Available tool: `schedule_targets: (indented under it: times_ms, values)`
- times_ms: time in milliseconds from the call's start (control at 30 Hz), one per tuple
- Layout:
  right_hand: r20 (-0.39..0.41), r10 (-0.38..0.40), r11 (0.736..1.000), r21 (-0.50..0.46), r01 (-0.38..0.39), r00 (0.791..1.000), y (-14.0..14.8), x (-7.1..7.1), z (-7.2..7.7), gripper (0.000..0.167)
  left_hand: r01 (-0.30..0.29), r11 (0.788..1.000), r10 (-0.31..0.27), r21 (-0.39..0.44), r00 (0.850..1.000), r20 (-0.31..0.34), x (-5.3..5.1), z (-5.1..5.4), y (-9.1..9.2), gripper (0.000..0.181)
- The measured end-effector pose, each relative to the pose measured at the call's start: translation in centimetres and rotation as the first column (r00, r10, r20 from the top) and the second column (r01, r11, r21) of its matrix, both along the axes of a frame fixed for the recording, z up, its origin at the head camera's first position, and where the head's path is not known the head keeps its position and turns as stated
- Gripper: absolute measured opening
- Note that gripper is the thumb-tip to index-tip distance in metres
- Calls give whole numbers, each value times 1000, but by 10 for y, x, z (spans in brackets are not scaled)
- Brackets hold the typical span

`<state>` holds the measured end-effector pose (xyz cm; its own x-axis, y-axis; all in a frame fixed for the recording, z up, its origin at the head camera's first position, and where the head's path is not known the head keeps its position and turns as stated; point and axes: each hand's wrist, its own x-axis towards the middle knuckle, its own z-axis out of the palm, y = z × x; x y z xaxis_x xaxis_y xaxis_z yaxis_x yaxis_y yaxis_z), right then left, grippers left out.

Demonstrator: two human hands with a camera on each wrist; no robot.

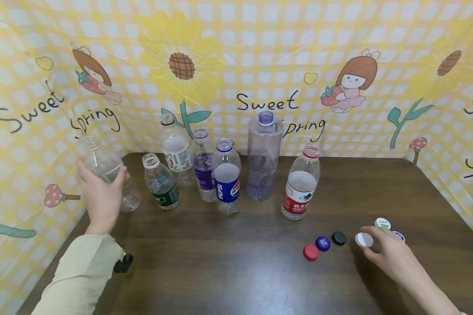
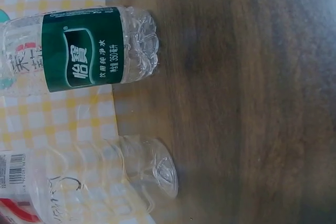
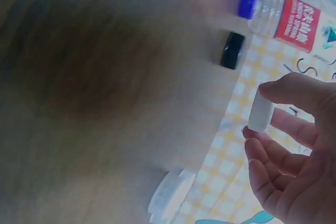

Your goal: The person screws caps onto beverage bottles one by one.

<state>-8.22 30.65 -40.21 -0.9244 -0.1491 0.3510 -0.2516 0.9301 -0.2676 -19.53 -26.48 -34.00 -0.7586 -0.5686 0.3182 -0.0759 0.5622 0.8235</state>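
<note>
My left hand [image 1: 102, 192] grips a clear uncapped bottle [image 1: 131, 192] at the table's far left; in the left wrist view the lower part of this bottle [image 2: 142, 174] shows, the hand itself out of sight. A green-labelled bottle [image 1: 166, 192] stands just right of it. At the right, my right hand [image 1: 396, 253] pinches a white cap [image 1: 364, 239] between thumb and fingers. The right wrist view shows this hand [image 3: 294, 150] with the cap [image 3: 261, 111] held on edge. Beside it lie a black cap [image 1: 339, 238] and a white cap with green print [image 1: 382, 223].
Open bottles stand along the back: a white-labelled one [image 1: 178, 155], a purple-labelled one [image 1: 204, 175], a Pepsi bottle [image 1: 227, 183], a tall one [image 1: 262, 162] and a red-labelled one [image 1: 298, 197]. Red [image 1: 310, 252] and blue [image 1: 322, 243] caps lie front right. A patterned cloth [image 1: 220, 87] hangs behind.
</note>
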Motion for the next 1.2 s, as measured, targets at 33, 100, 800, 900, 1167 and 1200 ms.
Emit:
schedule_targets:
  times_ms: [33, 100, 800, 900, 1167, 1200]
  values:
    - [-16, 6, 1000, -3, -6, 1000, -2, 0, 1, 38, -4, 1000, 4, 1, 1000, -1, 0, 0, -1, 95]
    - [-41, 15, 1000, -7, -16, 999, -5, -1, 4, 37, -12, 1000, 12, -2, 1000, -7, 0, 0, -1, 93]
    - [21, 16, 981, -195, -12, 1000, -31, -4, 29, 38, -93, 996, 92, -9, 995, -23, 35, 6, -4, 88]
    - [46, 10, 977, -215, 0, 999, -35, -5, 33, 38, -95, 995, 95, -3, 995, -35, 48, 8, -3, 87]
    - [79, 95, 924, -379, -58, 992, -48, -8, 41, 37, -8, 999, 4, -31, 991, -132, 81, 17, 14, 85]
    - [80, 103, 916, -396, -64, 991, -50, -8, 42, 36, 6, 998, -15, -56, 987, -159, 85, 17, 18, 85]
